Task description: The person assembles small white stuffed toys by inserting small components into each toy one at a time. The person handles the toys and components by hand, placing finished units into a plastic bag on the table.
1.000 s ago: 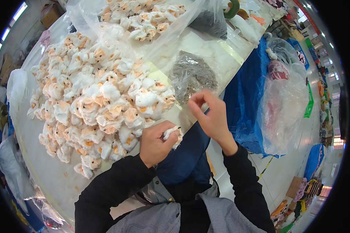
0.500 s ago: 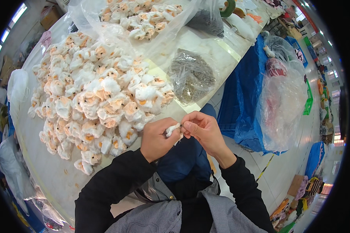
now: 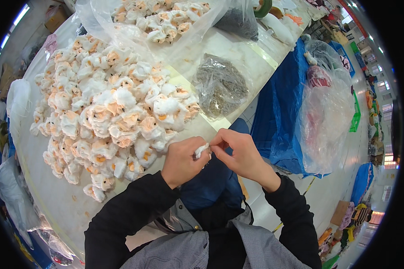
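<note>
My left hand is closed around a small white-and-peach plush piece, whose fluffy end shows between thumb and fingers. At the edge of that piece, my right hand pinches with thumb and forefinger; what lies between these fingertips is too small to make out. Both hands meet over my lap, just off the near edge of the table. Beside my left hand spreads a large heap of similar plush pieces, many with small dark spots and orange patches.
On the table, a clear bag of small greyish parts lies beyond my hands. Farther back are a dark-filled bag and more plush pieces in clear plastic. A blue-lined bin with a plastic bag stands at right.
My right hand has turned slightly, its wrist shifting right, while its fingertips stay at the plush piece. My left hand keeps its hold in nearly the same place.
</note>
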